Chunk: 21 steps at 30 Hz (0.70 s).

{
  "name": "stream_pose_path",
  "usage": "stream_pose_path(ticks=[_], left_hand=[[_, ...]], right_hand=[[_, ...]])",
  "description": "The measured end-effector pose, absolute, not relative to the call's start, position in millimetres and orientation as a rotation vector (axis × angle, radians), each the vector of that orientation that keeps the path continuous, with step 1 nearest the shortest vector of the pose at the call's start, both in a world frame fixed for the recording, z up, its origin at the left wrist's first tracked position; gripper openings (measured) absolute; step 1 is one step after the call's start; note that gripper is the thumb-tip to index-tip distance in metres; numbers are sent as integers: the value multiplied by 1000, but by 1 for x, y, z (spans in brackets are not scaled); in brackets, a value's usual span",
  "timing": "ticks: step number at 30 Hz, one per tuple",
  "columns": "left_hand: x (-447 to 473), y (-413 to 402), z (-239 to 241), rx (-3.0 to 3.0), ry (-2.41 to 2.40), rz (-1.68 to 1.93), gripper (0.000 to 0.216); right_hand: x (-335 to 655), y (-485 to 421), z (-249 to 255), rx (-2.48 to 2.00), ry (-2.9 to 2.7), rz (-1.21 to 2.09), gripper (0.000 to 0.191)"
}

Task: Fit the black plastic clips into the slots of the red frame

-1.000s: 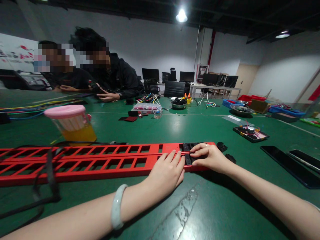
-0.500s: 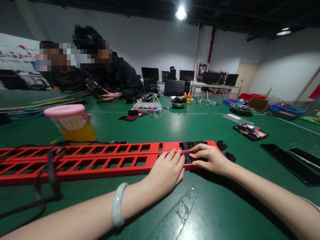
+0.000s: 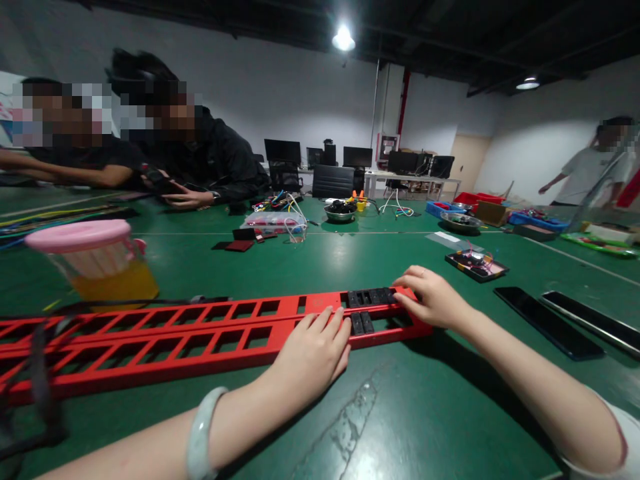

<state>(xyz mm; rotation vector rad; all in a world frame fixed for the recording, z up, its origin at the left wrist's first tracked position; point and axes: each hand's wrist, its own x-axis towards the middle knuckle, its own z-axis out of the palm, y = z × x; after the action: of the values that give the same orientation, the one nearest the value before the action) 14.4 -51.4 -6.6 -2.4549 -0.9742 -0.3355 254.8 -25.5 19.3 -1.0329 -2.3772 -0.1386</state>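
Note:
A long red slotted frame, made of two parallel strips, lies across the table. Black modules fill slots near the right end of its far strip. Two more black modules sit in the near strip, left of a vacant stretch of slot. My left hand rests flat on the frame, fingertips just left of these two. At the frame's right end is my right hand, fingers curved and apart, fingertips by the last far-strip module. Nothing shows in its grip. The loose black pieces seen earlier are hidden behind it.
A pink-lidded cup with orange liquid stands behind the frame. A black strap crosses its left end. Two phones lie at right, near a small tray of wired parts. Two people sit across the table; another stands far right.
My right hand has left the near-strip modules and moved right to the frame's end, uncovering those modules. The left hand stays on the frame. The view has turned slightly right.

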Motion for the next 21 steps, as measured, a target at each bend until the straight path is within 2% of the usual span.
stream_pose_path(ticks=[4, 6, 10, 13, 18, 21], left_hand=[[14, -51, -7, -2441, -956, -309, 32], [14, -51, -7, -2431, -950, -310, 32], [13, -52, -7, -2426, -947, -332, 31], [14, -52, -7, -2440, -953, -340, 31], [14, -51, -8, -2447, -953, -375, 31], [14, -52, -9, -2440, -955, -375, 31]], right_hand=[[309, -13, 34, -1487, -2370, 225, 23], [332, -10, 31, -1630, -2338, 451, 34], [348, -9, 16, -1601, -2437, 782, 57], [343, -10, 10, -1535, -2509, 777, 57], [333, -9, 16, -1532, -2522, 627, 34], [325, -9, 23, -1494, -2377, 673, 31]])
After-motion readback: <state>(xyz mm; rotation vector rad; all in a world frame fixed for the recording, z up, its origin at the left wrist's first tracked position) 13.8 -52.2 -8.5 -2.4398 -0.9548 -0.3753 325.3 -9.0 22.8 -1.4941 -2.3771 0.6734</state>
